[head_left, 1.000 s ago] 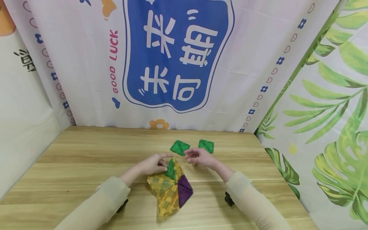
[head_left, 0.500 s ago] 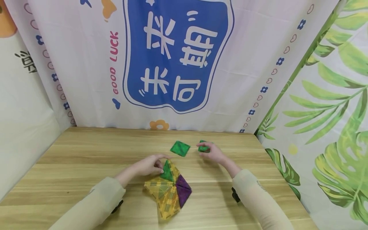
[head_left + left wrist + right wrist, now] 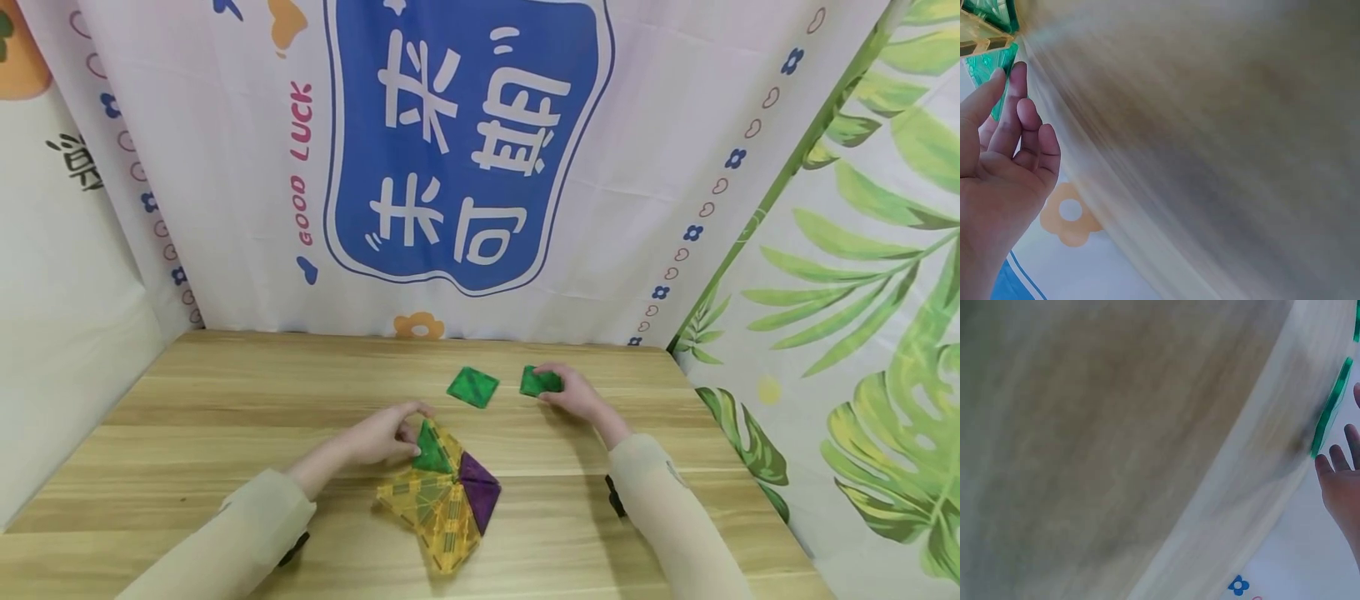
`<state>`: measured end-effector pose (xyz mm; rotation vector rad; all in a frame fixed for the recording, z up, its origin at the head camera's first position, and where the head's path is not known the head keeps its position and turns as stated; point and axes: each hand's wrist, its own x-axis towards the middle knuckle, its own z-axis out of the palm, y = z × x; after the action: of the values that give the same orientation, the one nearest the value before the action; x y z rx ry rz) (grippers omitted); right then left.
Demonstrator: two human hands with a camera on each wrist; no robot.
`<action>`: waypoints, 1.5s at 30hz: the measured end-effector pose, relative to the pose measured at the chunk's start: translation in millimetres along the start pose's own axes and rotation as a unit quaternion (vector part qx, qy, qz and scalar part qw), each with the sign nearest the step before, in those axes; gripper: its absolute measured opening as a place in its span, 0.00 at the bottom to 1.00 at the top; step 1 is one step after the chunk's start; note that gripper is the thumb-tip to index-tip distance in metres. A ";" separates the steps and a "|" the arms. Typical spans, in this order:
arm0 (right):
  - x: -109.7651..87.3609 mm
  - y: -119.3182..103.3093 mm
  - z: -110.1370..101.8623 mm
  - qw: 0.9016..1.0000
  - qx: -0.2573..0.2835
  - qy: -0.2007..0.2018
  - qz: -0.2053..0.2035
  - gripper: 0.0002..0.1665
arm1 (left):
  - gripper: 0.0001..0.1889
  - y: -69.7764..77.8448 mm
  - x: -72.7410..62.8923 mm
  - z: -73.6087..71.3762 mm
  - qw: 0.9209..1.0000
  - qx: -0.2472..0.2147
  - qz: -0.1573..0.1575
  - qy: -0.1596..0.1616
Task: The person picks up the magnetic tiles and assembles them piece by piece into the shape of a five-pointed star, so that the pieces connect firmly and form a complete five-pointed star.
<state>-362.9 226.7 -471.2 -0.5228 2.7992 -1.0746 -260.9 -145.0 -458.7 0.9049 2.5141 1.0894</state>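
Observation:
My left hand [image 3: 386, 435] pinches a green triangular magnetic tile [image 3: 431, 450] between thumb and fingers. In the left wrist view the thumb lies on the green tile [image 3: 988, 65], with the other fingers behind it. That tile is part of a joined piece with yellow tiles [image 3: 442, 529] and purple tiles [image 3: 478, 490], above the middle of the table. Farther back, my right hand [image 3: 573, 392] reaches over a green square tile [image 3: 532, 382] lying on the table, thumb and forefinger spread at its edges. In the right wrist view its fingertips are right at the green tile's edge [image 3: 1332, 409].
Another green square tile [image 3: 473, 387] lies flat to the left of the right hand. The wooden table [image 3: 247, 392] ends at a printed curtain [image 3: 247, 208] behind, and a leaf-patterned cloth [image 3: 847, 317] hangs on the right.
My right hand has moved right, from beside the left green square to the right one, and lowered onto it. My left hand has drawn slightly left, tilting the joined tiles with it.

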 end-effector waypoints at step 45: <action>-4.1 -3.9 -3.9 0.992 0.005 0.016 0.128 0.38 | 0.21 1.0 -19.6 -2.9 0.985 0.155 0.058 0.040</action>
<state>-358.8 228.0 -465.9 -0.1394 2.7879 -1.0503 -246.6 -158.4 -456.2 1.1215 2.7788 0.7886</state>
